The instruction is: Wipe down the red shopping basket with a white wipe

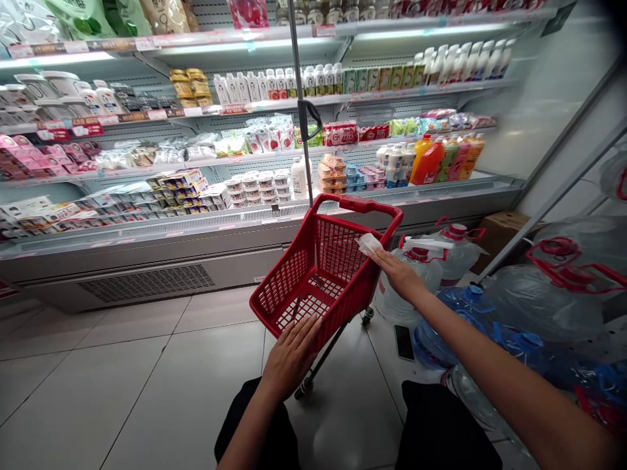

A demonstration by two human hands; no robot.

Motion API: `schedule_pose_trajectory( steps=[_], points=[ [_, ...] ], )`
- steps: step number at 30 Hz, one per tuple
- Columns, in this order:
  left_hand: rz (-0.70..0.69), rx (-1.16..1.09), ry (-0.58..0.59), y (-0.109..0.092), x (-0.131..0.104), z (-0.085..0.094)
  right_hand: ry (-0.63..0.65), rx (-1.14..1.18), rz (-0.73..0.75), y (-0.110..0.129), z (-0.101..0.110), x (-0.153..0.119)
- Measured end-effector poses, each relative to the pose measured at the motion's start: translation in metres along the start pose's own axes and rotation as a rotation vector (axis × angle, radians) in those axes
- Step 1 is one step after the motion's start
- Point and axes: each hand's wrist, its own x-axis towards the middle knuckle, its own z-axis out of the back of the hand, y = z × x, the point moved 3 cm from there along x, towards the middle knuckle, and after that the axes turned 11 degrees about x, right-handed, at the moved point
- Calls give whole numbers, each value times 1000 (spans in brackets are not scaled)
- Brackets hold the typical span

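Note:
A red plastic shopping cart [337, 333] with latticed walls stands in front of me, its handle on the far side. My left hand [290, 358] lies on the near rim, fingers stretched out and close together, with nothing visible in it. My right hand [399, 271] reaches to the right rim below the handle and presses a crumpled white tissue [368, 244] there. Inside, the basket floor shows its open lattice and a few dark strips. The right thumb is mostly hidden.
Beyond the cart runs a refrigerated display case [147, 261] stocked with yogurts, milk and juice. Large water jugs [470, 297] crowd the right side. A phone [404, 342] lies on the tiled floor [132, 365] near them. A cardboard box [502, 238] stands behind.

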Motion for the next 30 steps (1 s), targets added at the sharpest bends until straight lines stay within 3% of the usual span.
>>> schedule_pose_trajectory(
  steps=[7, 9, 12, 17, 19, 21, 25, 30],
  points=[
    [193, 29, -32, -18, 9, -8, 53, 238, 125, 100, -48, -32],
    [215, 27, -45, -18, 8, -9, 111, 259, 195, 115, -52, -38],
    [244, 22, -60, -16, 4, -10, 157, 214, 263, 98, -42, -34],
    [276, 5, -69, -16, 2, -9, 47, 88, 139, 23, -13, -8],
    [291, 0, -74, -18, 3, -10, 18, 86, 78, 10, -13, -1],
    [315, 3, -88, -21, 5, -12, -14, 110, 13, 14, -19, 3],
    [378, 8, -113, -29, 12, -16, -33, 203, -47, 59, -41, -1],
    [413, -5, -131, -42, 23, -18, 44, 337, 110, 145, -64, -30]
  ],
)
